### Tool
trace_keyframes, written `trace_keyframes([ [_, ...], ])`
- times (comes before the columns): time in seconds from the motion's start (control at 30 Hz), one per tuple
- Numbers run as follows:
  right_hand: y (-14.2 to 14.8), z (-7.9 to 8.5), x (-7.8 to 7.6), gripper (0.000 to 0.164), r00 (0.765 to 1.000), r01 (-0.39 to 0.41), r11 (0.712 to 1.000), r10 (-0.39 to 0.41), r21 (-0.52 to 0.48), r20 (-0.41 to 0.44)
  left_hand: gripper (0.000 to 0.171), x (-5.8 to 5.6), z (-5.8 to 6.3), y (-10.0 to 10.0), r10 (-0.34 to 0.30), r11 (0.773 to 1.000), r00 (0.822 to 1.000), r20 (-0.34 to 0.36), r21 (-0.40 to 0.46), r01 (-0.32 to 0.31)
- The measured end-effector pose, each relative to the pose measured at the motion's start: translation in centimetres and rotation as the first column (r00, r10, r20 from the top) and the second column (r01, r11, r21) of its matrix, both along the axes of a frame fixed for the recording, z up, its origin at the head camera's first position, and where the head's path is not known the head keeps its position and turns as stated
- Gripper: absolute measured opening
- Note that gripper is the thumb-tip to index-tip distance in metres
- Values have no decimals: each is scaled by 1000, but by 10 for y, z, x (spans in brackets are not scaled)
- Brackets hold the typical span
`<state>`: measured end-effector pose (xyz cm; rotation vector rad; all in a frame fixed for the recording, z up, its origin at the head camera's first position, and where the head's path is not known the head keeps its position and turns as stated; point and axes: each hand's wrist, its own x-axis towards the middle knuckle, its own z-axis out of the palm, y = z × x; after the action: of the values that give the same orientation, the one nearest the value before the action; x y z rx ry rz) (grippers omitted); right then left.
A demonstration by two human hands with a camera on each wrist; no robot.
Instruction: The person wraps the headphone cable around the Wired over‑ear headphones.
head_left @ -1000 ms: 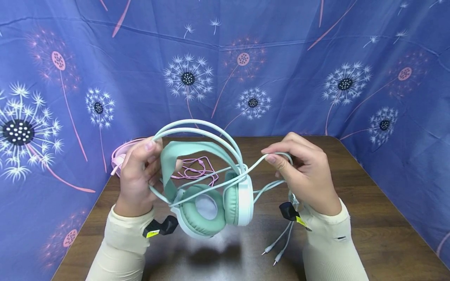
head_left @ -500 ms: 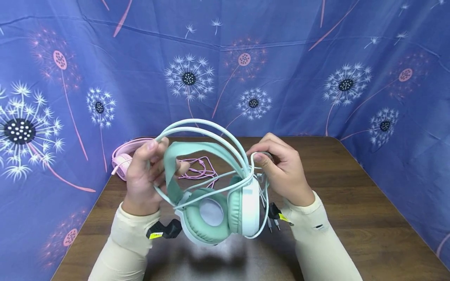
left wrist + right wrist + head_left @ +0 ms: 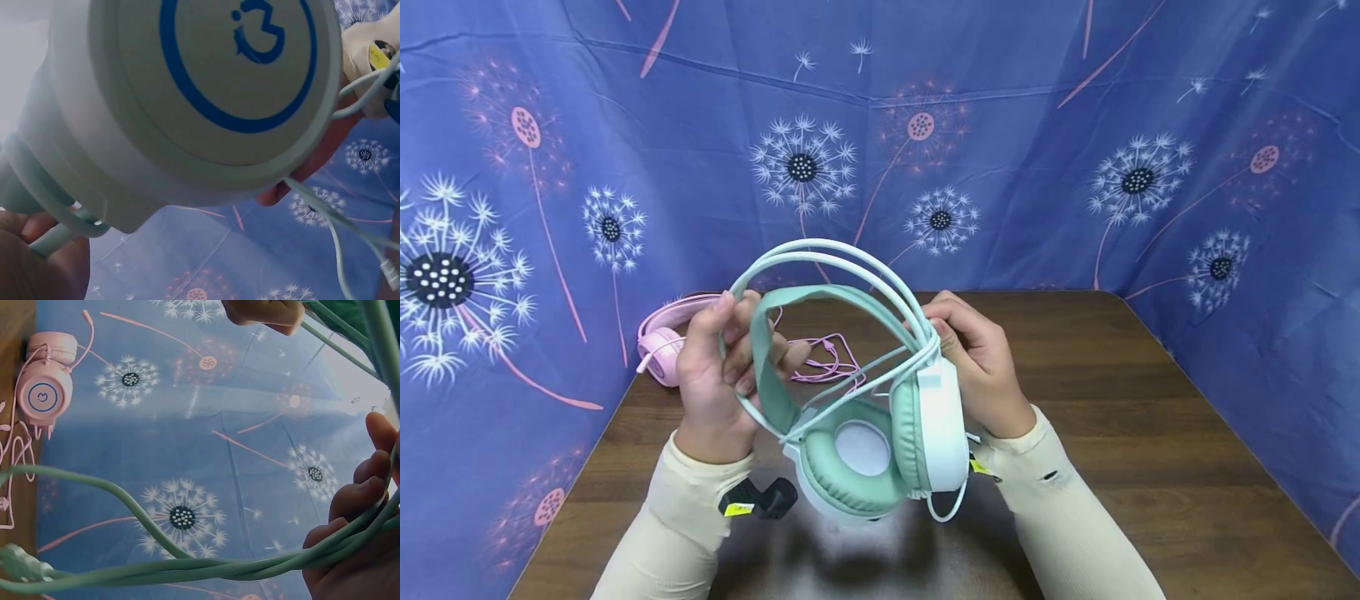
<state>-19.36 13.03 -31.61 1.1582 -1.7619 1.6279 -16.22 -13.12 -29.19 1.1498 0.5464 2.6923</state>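
My left hand [image 3: 715,383] holds the mint-green headphones [image 3: 943,425] up over the table by the left side of the double-bar headband. Both ear cups hang below, their padded sides facing each other. A pale green cable [image 3: 187,570] runs around the frame and crosses between the two sides under the headband. At the headband's right side, just above the ear cup, my right hand [image 3: 981,367] pinches the cable; its fingertips are partly hidden behind the frame. Further strands lie along the right fingers in the right wrist view, and a loop dangles below the right cup.
A pink headset [image 3: 662,354] with a microphone boom lies at the back left of the brown wooden table [image 3: 1120,433]. Its pink cable [image 3: 838,367] lies coiled beside it. Blue dandelion-print cloth [image 3: 1030,167] hangs around the table's back and sides.
My right hand has moved left from beside the headphones to the headband's right side, bringing the cable in close. The plug ends have gone out of the head view. The headphones have shifted slightly right.
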Motion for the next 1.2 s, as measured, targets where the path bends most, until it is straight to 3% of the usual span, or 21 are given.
trace_keyframes([
  [0.13, -4, -5, -4, 26, 999, -43, 999, 42, -23, -31, 39, 0, -2, -1, -27, 999, 999, 37, 39, 25],
  [0.33, -13, -9, -6, 29, 993, -92, 996, 91, -9, -79, 40, 2, -3, 0, -1, 996, 997, 79, 94, -6],
  [0.43, -15, -14, -9, 19, 991, -127, 992, 126, -24, -37, 44, 3, -2, -1, 20, 992, 995, 97, 120, -32],
  [0.5, -16, -21, -12, 26, 985, -168, 985, 170, -48, 29, 45, 4, -1, -3, 31, 988, 992, 118, 148, -49],
  [0.57, -18, -28, -16, 30, 963, -231, 970, 239, -80, 121, 45, 5, 0, -5, 43, 982, 990, 132, 177, -66],
  [0.67, -18, -38, -19, 24, 937, -284, 956, 292, -66, 191, 44, 5, 2, -8, 45, 972, 988, 150, 220, -78],
  [0.7, -17, -42, -19, 21, 945, -262, 964, 264, -37, 191, 44, 6, 2, -8, 40, 970, 987, 153, 231, -75],
  [0.8, -12, -53, -13, 14, 981, -88, 989, 66, 119, 181, 46, 6, 4, -10, 36, 962, 985, 171, 261, -80],
  [0.9, -11, -60, -4, 6, 957, 15, 956, -99, 293, 273, 48, 7, 6, -12, 32, 954, 983, 181, 288, -84],
  [0.93, -13, -61, -2, 1, 939, -4, 943, -111, 333, 325, 48, 7, 7, -12, 30, 950, 983, 181, 300, -84],
  [1.0, -20, -64, -2, 7, 897, -129, 933, -35, 336, 440, 49, 6, 8, -13, 23, 942, 984, 177, 325, -81],
  [1.03, -24, -66, -2, 6, 890, -171, 925, -4, 341, 457, 49, 7, 8, -13, 31, 940, 984, 177, 330, -90],
  [1.1, -33, -69, -3, 6, 904, -214, 911, 48, 351, 425, 49, 7, 8, -13, 55, 936, 982, 183, 334, -115],
  [1.13, -36, -70, -2, 7, 925, -205, 899, 48, 387, 378, 49, 7, 8, -12, 63, 933, 980, 189, 336, -125],
  [1.17, -38, -72, 0, 8, 948, -172, 874, 22, 455, 317, 49, 7, 8, -12, 75, 932, 978, 193, 336, -138],
  [1.2, -39, -72, 2, 8, 981, -75, 830, -38, 552, 191, 50, 7, 7, -12, 88, 930, 976, 200, 333, -152],
])
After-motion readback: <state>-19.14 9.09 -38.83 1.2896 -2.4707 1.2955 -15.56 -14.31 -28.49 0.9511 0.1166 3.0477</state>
